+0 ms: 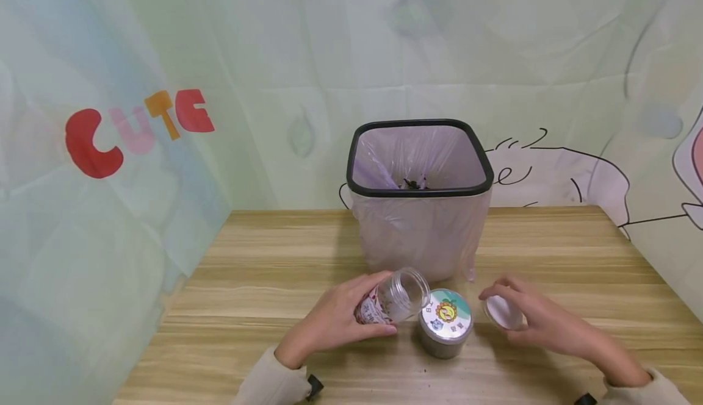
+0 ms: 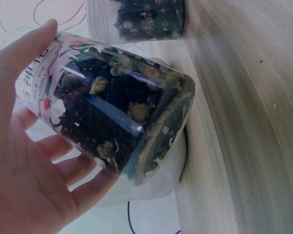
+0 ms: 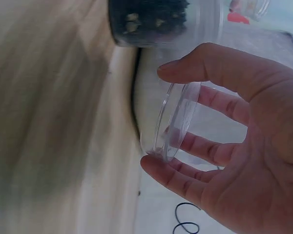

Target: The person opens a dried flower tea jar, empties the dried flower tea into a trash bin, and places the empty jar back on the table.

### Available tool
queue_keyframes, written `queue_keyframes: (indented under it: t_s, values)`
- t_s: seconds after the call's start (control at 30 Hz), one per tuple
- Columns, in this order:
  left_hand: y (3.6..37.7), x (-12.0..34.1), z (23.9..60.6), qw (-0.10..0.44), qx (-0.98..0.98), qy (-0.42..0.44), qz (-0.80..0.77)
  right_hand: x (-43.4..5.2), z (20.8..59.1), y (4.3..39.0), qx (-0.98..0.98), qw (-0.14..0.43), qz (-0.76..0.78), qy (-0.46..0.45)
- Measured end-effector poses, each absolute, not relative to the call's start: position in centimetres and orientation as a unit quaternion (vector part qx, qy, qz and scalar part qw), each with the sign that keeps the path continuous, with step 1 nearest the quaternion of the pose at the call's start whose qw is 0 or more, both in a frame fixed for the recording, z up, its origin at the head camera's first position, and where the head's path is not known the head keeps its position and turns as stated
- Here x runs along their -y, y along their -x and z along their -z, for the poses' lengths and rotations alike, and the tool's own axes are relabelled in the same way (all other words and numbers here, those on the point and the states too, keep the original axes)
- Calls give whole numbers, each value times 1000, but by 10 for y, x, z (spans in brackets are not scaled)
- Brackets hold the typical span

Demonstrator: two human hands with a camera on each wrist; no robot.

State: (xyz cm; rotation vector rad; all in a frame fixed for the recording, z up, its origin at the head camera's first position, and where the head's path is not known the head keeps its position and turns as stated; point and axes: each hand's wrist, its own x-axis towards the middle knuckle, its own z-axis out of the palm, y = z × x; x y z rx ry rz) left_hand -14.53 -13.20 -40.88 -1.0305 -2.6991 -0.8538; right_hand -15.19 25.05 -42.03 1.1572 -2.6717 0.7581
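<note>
My left hand (image 1: 345, 316) grips a clear jar (image 2: 112, 105) with a floral label. The jar is tilted, its threaded open mouth turned up to the right; dark bits and small dried flowers show inside it in the left wrist view. Next to it a second jar (image 1: 442, 347), with dark contents and a cartoon flower lid (image 1: 446, 313), stands upright on the table. My right hand (image 1: 540, 319) pinches a round clear lid (image 3: 173, 122) by its edge, thumb on one side and fingers on the other, just right of the standing jar.
Behind the jars stands a bin (image 1: 420, 234) with a black rim and a plastic liner, some dark bits inside. A few dark specks lie near the front of the wooden table (image 1: 263, 271). A printed curtain (image 1: 274, 57) hangs behind and at both sides.
</note>
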Motion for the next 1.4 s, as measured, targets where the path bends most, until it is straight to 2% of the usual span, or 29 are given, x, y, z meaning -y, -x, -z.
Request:
queue_keyframes:
  t_s: [0.5,0.87,1.4]
  values:
    - [145,134,410,50,900,325,286,-261,445,153,892,53,-250,-374]
    - [144,136,410,57,900,329,281,-264,448,154,897,39,-249,-364]
    - [144,138,411,48,900,324,287,-267,461,159,888,62,-252,-379]
